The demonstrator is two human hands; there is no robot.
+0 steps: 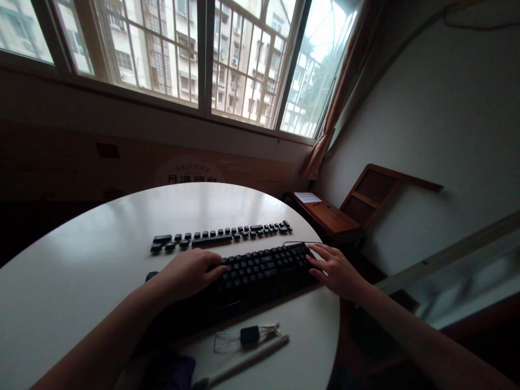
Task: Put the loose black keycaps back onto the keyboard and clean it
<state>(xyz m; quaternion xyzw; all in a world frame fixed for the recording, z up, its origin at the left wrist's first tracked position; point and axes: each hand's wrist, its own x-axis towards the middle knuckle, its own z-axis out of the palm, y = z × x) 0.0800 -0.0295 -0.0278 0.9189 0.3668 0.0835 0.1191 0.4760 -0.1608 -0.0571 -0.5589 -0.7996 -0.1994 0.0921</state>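
Observation:
A black keyboard (264, 268) lies on the round white table (81, 271) in front of me. My left hand (189, 271) rests palm down on the keyboard's left end, fingers curled over the keys. My right hand (335, 268) is at the keyboard's right end, fingers spread against its edge and side keys. Beyond the keyboard lies a row of several loose black keycaps (221, 235), laid out in lines on the table.
Near the table's front edge lie a wire keycap puller with a black grip (249, 336) and a pale stick-like tool (252, 360). A wooden side table (325, 214) stands to the right under the barred window (195, 54). Cardboard panels lean against the wall behind.

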